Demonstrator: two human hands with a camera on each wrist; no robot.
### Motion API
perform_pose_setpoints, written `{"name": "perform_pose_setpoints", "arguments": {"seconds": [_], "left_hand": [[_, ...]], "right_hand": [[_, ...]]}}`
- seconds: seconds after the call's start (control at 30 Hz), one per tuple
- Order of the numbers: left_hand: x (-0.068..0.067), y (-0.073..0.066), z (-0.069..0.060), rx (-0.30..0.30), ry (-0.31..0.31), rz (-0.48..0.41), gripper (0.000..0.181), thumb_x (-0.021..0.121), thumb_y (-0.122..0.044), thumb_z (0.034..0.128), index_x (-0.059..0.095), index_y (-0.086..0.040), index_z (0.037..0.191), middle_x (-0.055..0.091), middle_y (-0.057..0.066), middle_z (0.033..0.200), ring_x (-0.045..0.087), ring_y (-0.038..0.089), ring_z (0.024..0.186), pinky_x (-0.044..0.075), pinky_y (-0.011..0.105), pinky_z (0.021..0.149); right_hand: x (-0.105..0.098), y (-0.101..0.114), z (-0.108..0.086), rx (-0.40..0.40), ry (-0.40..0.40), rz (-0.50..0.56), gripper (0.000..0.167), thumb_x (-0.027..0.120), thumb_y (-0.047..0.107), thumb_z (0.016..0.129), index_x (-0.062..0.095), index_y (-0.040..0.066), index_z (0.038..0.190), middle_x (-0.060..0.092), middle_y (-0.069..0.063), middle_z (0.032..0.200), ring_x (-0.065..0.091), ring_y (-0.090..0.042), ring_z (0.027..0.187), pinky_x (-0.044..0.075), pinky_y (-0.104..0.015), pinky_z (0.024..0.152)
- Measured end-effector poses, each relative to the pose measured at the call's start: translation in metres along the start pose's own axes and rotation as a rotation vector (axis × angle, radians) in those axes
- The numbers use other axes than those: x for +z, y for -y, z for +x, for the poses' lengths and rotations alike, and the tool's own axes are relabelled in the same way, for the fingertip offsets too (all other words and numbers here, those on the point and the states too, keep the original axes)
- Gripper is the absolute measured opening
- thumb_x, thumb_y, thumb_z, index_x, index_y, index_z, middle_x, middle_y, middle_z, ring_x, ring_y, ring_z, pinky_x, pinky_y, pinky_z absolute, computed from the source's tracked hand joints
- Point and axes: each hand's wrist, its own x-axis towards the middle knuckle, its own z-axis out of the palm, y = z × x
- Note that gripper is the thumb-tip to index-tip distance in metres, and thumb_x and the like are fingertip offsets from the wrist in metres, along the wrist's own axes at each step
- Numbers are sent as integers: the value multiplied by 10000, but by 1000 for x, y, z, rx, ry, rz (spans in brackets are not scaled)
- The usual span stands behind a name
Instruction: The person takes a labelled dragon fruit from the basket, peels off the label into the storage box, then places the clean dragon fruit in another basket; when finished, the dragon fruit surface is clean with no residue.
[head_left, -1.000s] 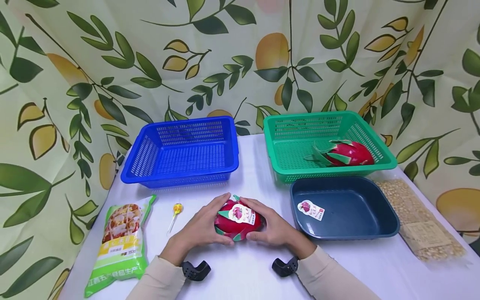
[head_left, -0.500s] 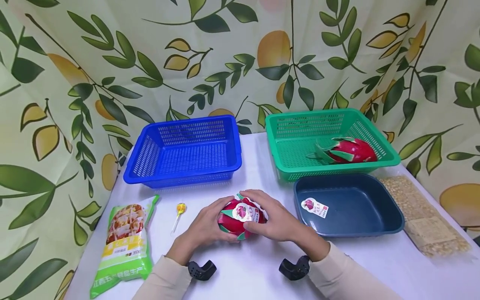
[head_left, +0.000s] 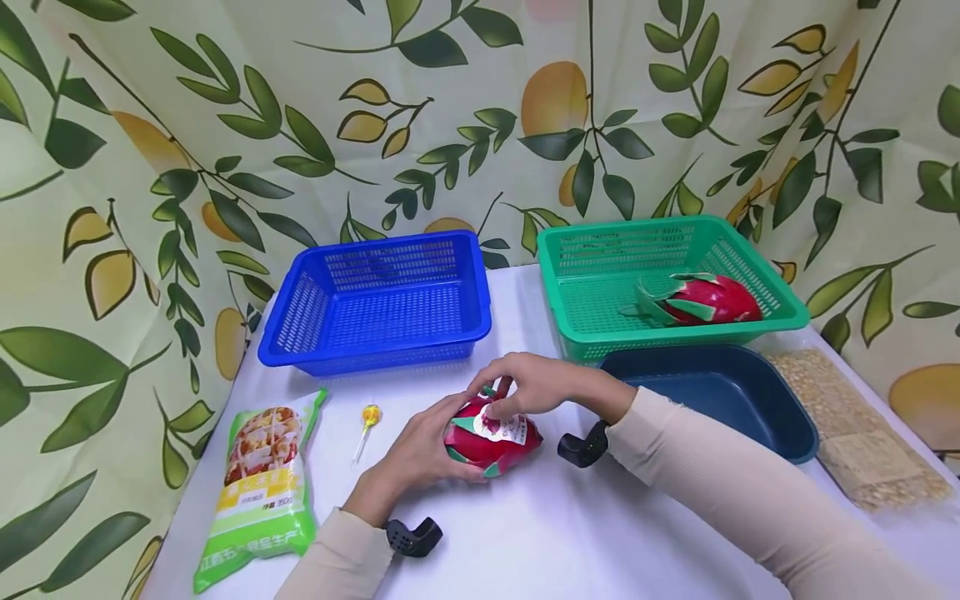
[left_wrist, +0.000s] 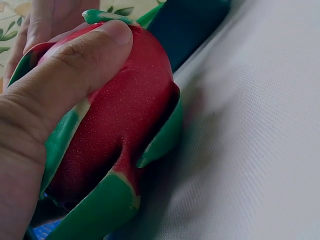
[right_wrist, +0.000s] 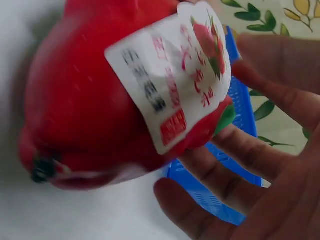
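My left hand point(head_left: 423, 442) grips the red dragon fruit point(head_left: 495, 450) from its left side, on the white table. Its thumb point(left_wrist: 95, 50) lies across the glossy red skin in the left wrist view, among green leaf-like scales. A white printed sticker point(right_wrist: 170, 80) is on the fruit's upper face. My right hand point(head_left: 528, 383) is over the fruit's far side, thumb tip at the sticker's left end in the head view. In the right wrist view its fingers point(right_wrist: 240, 160) are spread and loosely bent beside the fruit; whether they pinch the sticker's edge is unclear.
A blue basket point(head_left: 375, 363) stands at the back left. The green basket point(head_left: 675, 333) at the back right holds another dragon fruit point(head_left: 712, 300). A dark blue tray point(head_left: 806, 446) lies partly behind my right forearm. Around lie a lollipop point(head_left: 367, 425), a green food bag point(head_left: 258, 500) and a grain bag point(head_left: 862, 433).
My right hand has left the fruit's right side and come up and left over its top, thumb at the sticker. The left hand keeps its grip. The right sleeve now covers part of the tray.
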Motion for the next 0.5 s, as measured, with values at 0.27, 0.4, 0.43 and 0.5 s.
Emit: {"name": "perform_pose_setpoints", "arguments": {"seconds": [0.27,0.4,0.43,0.5], "left_hand": [[1,-2,0,-3,12,-2,1004,900,-490,594,440,-211,1441,500,-78,1371,513,106,1169,491,329,910],[-1,-3,1,-11,19,4,1003,895,-498,598,439,-195,1438,507,-61,1362,525,119,1152,498,327,898],[-1,-3,1,-14,21,5,1000,893,-501,599,438,-199,1436,507,-61,1360,528,122,1144,501,325,892],[-2,-3,1,-26,23,4,1004,891,-506,599,430,-210,1441,505,-61,1360,534,127,1130,507,322,877]], "right_hand": [[-7,-3,12,-6,114,-51,214,725,104,847,734,124,1060,628,43,1026,568,-196,926,540,-269,702],[-7,-2,14,-19,112,-67,74,735,110,848,712,145,909,601,41,948,558,-191,881,531,-270,685],[-7,-2,15,-23,108,-64,59,735,109,850,700,151,872,594,41,932,556,-188,871,530,-274,680],[-7,-3,16,-43,103,-56,90,731,99,852,671,158,820,588,40,914,550,-183,881,526,-283,698]]}}
